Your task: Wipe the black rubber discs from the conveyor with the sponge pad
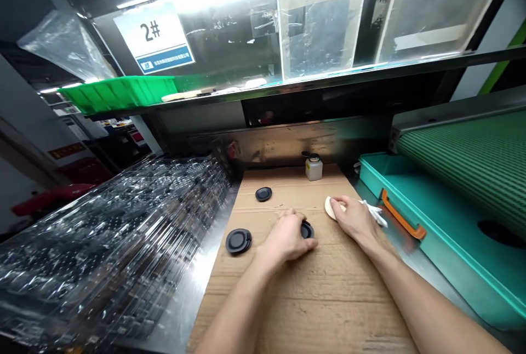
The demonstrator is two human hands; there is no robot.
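My left hand is closed round a black round cap at the middle of the cardboard sheet; part of the cap is hidden by the fingers. To the right, my right hand grips a cream-coloured round pad against the cardboard. Two other black round parts lie left of my hands: a larger black disc with a notched edge, and a smaller black disc farther back. Behind my hands stands a small whitish bottle with a dark top. A white cloth lies beside my right hand.
Stacked clear plastic trays fill the left side. On the right are a teal bin with an orange handle and a green conveyor belt. A metal shelf overhead carries a green bin.
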